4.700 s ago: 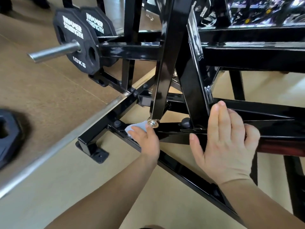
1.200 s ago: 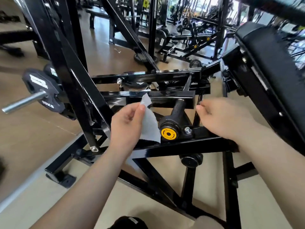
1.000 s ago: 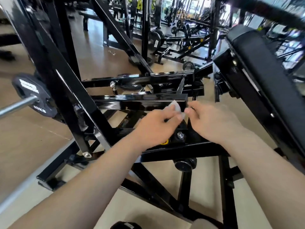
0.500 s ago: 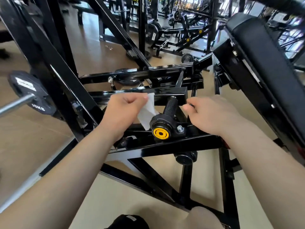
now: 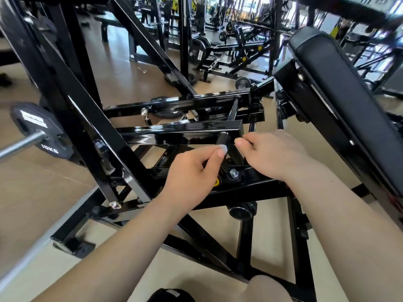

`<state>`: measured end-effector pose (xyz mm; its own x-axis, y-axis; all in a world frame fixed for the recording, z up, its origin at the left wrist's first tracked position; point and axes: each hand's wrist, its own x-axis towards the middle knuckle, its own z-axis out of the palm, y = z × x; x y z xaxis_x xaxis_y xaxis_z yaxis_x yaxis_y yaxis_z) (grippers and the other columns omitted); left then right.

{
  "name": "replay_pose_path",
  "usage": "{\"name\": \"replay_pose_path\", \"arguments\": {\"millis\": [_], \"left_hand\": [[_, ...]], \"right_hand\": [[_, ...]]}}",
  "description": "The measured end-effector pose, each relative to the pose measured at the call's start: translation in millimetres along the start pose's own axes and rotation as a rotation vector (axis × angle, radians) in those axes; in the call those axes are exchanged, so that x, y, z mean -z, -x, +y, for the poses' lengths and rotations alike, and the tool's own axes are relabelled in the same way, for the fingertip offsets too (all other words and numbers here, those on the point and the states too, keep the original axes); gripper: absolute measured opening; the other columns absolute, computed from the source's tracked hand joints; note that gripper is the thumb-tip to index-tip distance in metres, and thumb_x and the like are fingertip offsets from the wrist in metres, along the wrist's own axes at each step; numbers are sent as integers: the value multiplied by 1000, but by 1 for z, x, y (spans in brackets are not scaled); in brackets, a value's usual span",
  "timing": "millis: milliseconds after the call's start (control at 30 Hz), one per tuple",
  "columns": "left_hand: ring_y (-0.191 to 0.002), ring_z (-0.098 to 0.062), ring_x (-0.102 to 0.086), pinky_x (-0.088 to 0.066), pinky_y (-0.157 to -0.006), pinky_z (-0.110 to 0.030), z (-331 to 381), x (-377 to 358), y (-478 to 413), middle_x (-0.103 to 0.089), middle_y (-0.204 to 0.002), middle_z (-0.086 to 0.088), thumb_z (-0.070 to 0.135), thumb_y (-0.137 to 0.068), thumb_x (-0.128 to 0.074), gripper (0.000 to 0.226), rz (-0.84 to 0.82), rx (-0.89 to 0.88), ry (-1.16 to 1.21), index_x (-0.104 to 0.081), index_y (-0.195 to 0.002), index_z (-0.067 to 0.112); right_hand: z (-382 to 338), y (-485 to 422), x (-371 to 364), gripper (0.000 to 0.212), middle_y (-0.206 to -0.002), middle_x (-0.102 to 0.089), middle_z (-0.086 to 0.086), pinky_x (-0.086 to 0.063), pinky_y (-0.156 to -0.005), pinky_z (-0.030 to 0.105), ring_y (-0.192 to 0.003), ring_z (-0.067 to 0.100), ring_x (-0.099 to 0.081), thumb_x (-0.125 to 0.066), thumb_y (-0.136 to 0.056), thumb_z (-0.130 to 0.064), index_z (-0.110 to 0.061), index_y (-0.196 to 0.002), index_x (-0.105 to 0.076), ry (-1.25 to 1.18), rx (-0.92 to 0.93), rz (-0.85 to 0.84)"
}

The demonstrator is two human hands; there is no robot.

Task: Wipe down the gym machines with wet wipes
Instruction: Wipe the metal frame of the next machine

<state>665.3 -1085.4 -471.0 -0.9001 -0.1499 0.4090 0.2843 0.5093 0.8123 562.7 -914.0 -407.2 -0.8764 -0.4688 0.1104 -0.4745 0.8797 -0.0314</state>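
**You:** Where is the wipe?

**Spotter:** It is in your left hand [image 5: 192, 173]. You pinch the wet wipe [image 5: 222, 149] between thumb and fingertips. Only a small pale fold shows past them. That fold lies against the ribbed black peg [image 5: 222, 138], just under the peg's exposed end, and your hand covers the lower part of the peg.

**You:** And my other hand?

**Spotter:** Your right hand [image 5: 274, 153] sits just right of the peg, knuckles up and fingers curled under. Its thumb tip points at the wipe and comes close, but stays apart from it. I cannot tell whether those fingers grip anything underneath.

**You:** What lies around the peg?

**Spotter:** Behind its tip runs a glossy crossbar [image 5: 181, 131] of the machine [image 5: 93, 131]. Just below the peg you can see a bolt head [image 5: 233, 172]. Beside the bolt is a sliver of yellow disc [image 5: 216, 182], mostly hidden by your left hand. Further below the peg hangs a round black knob [image 5: 241, 211]. To the right of the peg a black pad [image 5: 340, 94] slants upward. Well to the left of the peg a plate marked 10KG [image 5: 32, 125] sits on a steel bar [image 5: 21, 143].

**You:** What is the count?

**Spotter:** There is one wipe, two hands, one peg and one bolt head. There is also one knob, one pad and one 10KG plate. The machines beyond the peg are too blurred to count.
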Motion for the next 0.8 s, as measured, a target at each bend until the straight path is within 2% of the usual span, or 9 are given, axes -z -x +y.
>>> {"name": "replay_pose_path", "arguments": {"millis": [100, 233, 367, 467, 533, 633, 700, 767, 800], "left_hand": [[-63, -21, -60, -53, -62, -40, -3, 4, 19, -71, -76, 2, 30, -105, -56, 22, 184, -82, -92, -75, -115, 26], [-64, -17, -61, -53, -62, -38, 7, 2, -4, -65, -68, 8, 29, -104, -56, 22, 33, -106, -82, -78, -105, 24], [-65, -11, -53, -49, -60, -34, 20, -11, -4, -57, -66, 11, 16, -97, -56, 20, -48, -282, -325, -72, -86, 21], [-83, -20, -61, -53, -87, -32, 15, -6, 14, -67, -83, 3, 8, -100, -53, 21, -67, -404, -334, -73, -95, 11], [-108, -23, -64, -40, -112, -23, 6, -2, 18, -71, -110, -7, 2, -100, -56, 20, -32, -391, -267, -71, -112, 2], [-134, 3, -49, -35, -117, -19, -1, 0, 22, -59, -138, 16, 15, -104, -57, 38, 36, -152, -103, -59, -142, 13], [-128, -2, -55, -43, -110, -24, 6, -6, 28, -62, -129, 17, 14, -105, -54, 34, 90, -133, -99, -61, -139, 13], [-97, -16, -62, -53, -89, -32, 12, -11, 31, -65, -99, 1, -1, -101, -51, 21, 150, -246, -177, -67, -112, 4], [-88, -10, -63, -53, -83, -28, 13, -12, 28, -65, -90, 1, -5, -99, -52, 20, 174, -292, -202, -69, -104, 2]], "right_hand": [[-1, 1, 0, 52, -74, -59, -5, -35, -76, 37, -98, 35, -55, -26, -104, -61, -26, -81, -57, 16, 16, 7], [-6, 3, 8, 50, -80, -59, -6, -36, -83, 38, -109, 34, -51, -26, -105, -61, -32, -85, -61, 43, -8, -85], [-1, 4, 5, 47, -74, -60, -2, -46, -74, 38, -93, 31, -58, -35, -105, -54, -27, -70, -51, -158, -69, -17], [1, 5, 0, 47, -65, -55, 0, -42, -58, 36, -67, 26, -56, -42, -105, -46, -18, -68, -48, -288, -55, 100], [1, 8, -1, 45, -59, -50, -1, -43, -55, 38, -58, 25, -50, -44, -106, -41, -16, -68, -48, -316, -30, 158], [-2, 15, 1, 39, -60, -56, 0, -47, -54, 36, -58, 25, -55, -43, -106, -41, -18, -78, -58, -314, 10, 200], [-2, 20, 1, 36, -75, -67, -3, -58, -66, 41, -73, 22, -65, -42, -105, -47, -22, -94, -66, -322, 20, 183], [-3, 21, 2, 34, -88, -71, -7, -59, -78, 43, -85, 18, -67, -42, -105, -49, -28, -109, -68, -350, 2, 161], [-4, 21, 4, 33, -85, -69, -8, -58, -77, 42, -81, 16, -65, -42, -106, -47, -28, -108, -68, -382, -12, 176]]}}
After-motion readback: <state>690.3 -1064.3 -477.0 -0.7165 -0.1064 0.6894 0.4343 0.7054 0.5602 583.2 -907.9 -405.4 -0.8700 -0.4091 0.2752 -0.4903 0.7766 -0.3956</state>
